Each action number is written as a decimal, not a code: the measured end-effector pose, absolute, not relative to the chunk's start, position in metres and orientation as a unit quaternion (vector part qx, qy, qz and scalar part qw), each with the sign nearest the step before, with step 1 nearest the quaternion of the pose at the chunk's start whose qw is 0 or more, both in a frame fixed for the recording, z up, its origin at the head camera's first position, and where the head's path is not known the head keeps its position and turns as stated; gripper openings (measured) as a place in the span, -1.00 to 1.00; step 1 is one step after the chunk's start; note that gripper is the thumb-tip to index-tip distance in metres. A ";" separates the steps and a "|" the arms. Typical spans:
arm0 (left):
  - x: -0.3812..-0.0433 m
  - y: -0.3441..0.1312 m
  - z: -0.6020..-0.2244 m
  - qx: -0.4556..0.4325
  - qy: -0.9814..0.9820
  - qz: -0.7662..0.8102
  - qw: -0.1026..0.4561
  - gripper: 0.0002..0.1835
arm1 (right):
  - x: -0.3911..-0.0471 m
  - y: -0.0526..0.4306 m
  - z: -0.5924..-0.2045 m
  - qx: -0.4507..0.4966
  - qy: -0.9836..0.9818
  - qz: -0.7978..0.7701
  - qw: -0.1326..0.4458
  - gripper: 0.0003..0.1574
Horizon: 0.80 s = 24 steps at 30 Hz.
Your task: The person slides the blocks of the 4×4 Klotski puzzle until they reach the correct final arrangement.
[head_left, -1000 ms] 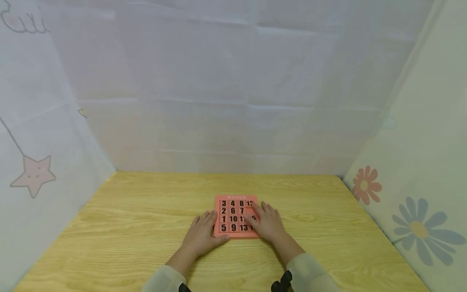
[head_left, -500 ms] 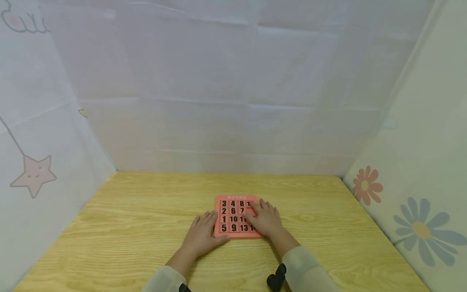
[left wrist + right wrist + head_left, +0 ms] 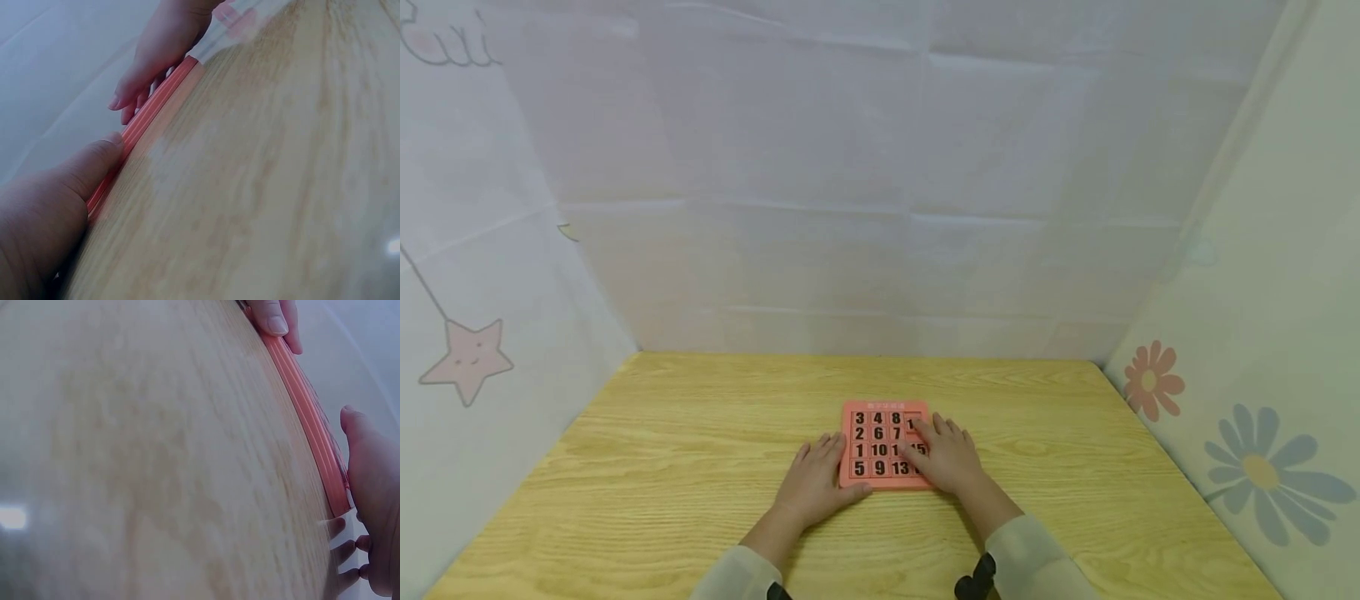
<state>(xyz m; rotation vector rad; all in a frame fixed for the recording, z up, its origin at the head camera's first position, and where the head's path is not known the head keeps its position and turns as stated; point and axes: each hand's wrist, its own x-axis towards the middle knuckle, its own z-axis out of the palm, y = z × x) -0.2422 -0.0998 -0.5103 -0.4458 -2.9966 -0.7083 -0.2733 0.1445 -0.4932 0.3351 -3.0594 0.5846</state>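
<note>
A pink number sliding puzzle [image 3: 878, 434] lies flat on the table in the head view. My left hand [image 3: 812, 483] holds its near left corner, fingers along the left side and thumb [image 3: 97, 159] against the near edge. Over the right side is my right hand [image 3: 951, 460], a fingertip on a tile [image 3: 912, 423] in the top right. That tile shows a 1, the rest of its number covered, and sits partly down from the top row. The right thumb hovers over or touches the third row; which, I cannot tell. Several right-column tiles are partly hidden.
The wood-grain table [image 3: 700, 417] extends around the puzzle. Pale cloth walls [image 3: 880, 250] enclose the back and both sides, with a printed star [image 3: 469, 361] at left and printed flowers [image 3: 1258, 471] at right.
The top right tile has slid a little toward the near side, opening a gap above it. The right hand shifted slightly with it, while the left hand stays in place.
</note>
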 end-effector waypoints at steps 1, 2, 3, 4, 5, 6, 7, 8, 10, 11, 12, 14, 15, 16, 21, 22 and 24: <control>-0.242 -0.100 -0.510 -0.142 -0.963 -0.227 0.015 0.13 | -0.273 0.145 -0.494 0.107 -0.977 0.185 0.005 -0.11; -0.242 -0.100 -0.510 -0.142 -0.963 -0.227 0.013 0.13 | -0.272 0.145 -0.494 0.107 -0.977 0.185 0.005 -0.11; -0.242 -0.100 -0.510 -0.143 -0.963 -0.227 0.013 0.13 | -0.271 0.145 -0.494 0.106 -0.977 0.185 0.005 -0.12; -0.242 -0.099 -0.510 -0.142 -0.964 -0.226 0.012 0.13 | -0.270 0.145 -0.494 0.105 -0.977 0.185 0.004 -0.12; -0.242 -0.099 -0.510 -0.142 -0.964 -0.225 0.011 0.13 | -0.270 0.145 -0.494 0.106 -0.977 0.187 0.005 -0.12; -0.242 -0.099 -0.510 -0.141 -0.964 -0.225 0.011 0.13 | -0.269 0.146 -0.494 0.106 -0.976 0.188 0.005 -0.13; -0.242 -0.099 -0.510 -0.141 -0.964 -0.224 0.011 0.13 | -0.268 0.146 -0.494 0.107 -0.976 0.188 0.004 -0.13; -0.242 -0.099 -0.510 -0.142 -0.964 -0.223 0.012 0.13 | -0.268 0.146 -0.495 0.108 -0.976 0.188 0.004 -0.13; -0.243 -0.100 -0.511 -0.140 -0.965 -0.222 0.012 0.13 | -0.267 0.147 -0.496 0.111 -0.976 0.188 0.004 -0.13; -0.243 -0.100 -0.511 -0.140 -0.965 -0.223 0.013 0.13 | -0.267 0.147 -0.496 0.112 -0.976 0.189 0.005 -0.13; -0.243 -0.100 -0.511 -0.141 -0.964 -0.223 0.014 0.13 | -0.267 0.147 -0.497 0.113 -0.976 0.187 0.005 -0.13; -0.243 -0.100 -0.511 -0.142 -0.964 -0.225 0.016 0.13 | -0.266 0.148 -0.497 0.115 -0.975 0.188 0.007 -0.13; -0.243 -0.100 -0.511 -0.142 -0.964 -0.225 0.016 0.13 | -0.266 0.148 -0.498 0.116 -0.975 0.189 0.009 -0.13; -0.243 -0.100 -0.511 -0.142 -0.964 -0.225 0.016 0.13 | -0.265 0.148 -0.498 0.115 -0.976 0.186 0.008 -0.13; -0.244 -0.100 -0.512 -0.144 -0.964 -0.223 0.019 0.13 | -0.264 0.149 -0.498 0.116 -0.976 0.183 0.006 -0.12; -0.244 -0.100 -0.512 -0.145 -0.964 -0.222 0.019 0.13 | -0.264 0.149 -0.498 0.115 -0.976 0.184 0.004 -0.12; -0.244 -0.101 -0.512 -0.145 -0.964 -0.221 0.020 0.14 | -0.263 0.149 -0.498 0.116 -0.975 0.187 0.005 -0.12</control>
